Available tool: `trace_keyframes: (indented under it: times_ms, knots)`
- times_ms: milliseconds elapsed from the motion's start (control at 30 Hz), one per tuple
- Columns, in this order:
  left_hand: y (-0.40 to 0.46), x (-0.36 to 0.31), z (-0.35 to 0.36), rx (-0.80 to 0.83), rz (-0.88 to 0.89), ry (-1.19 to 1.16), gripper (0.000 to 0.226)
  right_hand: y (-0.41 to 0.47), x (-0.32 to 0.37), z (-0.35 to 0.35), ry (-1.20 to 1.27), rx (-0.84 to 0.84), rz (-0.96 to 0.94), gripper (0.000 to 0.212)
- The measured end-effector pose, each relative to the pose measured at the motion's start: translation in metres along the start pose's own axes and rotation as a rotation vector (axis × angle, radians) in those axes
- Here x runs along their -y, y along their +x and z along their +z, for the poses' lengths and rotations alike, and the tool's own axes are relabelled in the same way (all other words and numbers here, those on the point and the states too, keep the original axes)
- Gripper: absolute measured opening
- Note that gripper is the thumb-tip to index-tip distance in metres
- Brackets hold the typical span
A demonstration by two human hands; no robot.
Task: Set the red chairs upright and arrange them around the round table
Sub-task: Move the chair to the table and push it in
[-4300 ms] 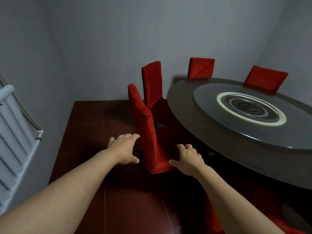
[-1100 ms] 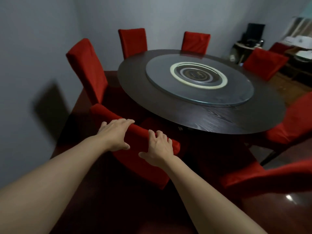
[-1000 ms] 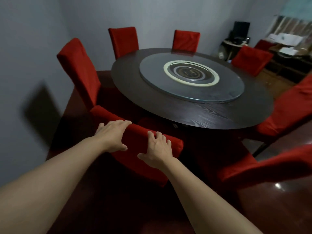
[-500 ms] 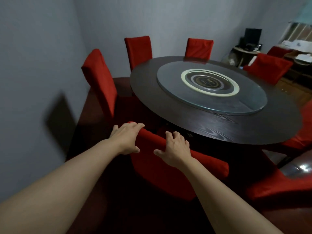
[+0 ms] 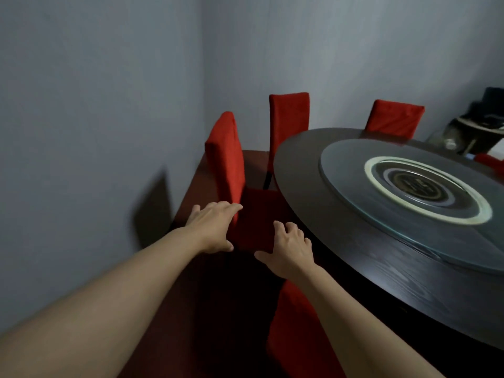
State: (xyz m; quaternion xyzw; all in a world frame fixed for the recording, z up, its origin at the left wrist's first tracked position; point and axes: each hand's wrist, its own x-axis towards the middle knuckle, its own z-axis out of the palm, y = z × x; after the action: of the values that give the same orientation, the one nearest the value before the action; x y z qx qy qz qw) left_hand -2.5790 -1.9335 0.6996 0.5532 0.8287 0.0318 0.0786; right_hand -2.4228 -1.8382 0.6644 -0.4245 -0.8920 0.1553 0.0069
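The round dark table (image 5: 351, 257) fills the right side, with a glass turntable (image 5: 354, 170) on it. Three red chairs stand upright at its far-left side: the nearest (image 5: 226, 156), one behind it (image 5: 289, 118) and one at the back (image 5: 394, 115). A fourth red chair back (image 5: 297, 339) is close below my right forearm. My left hand (image 5: 212, 227) reaches out with straight fingers beside the nearest upright chair's lower back. My right hand (image 5: 289, 246) hovers over that chair's seat (image 5: 256, 214), fingers spread. Neither hand holds anything.
Grey walls close in on the left and behind, meeting in a corner. A narrow strip of dark red floor (image 5: 191, 197) runs between the wall and the chairs. A small side table (image 5: 477, 126) with dark items stands at the far right.
The view has swung left. Both hands have come off the back of the near chair, which now sits under my right forearm, and reach toward the neighbouring upright chair.
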Motion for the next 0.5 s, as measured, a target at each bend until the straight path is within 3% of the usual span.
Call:
trace_keyframes:
  times_ms: [500]
  knots:
    - [0.19,0.217,-0.045,0.067,0.143,0.093,0.1,0.21,0.159,0.021,0.064,-0.005,0.168,0.091]
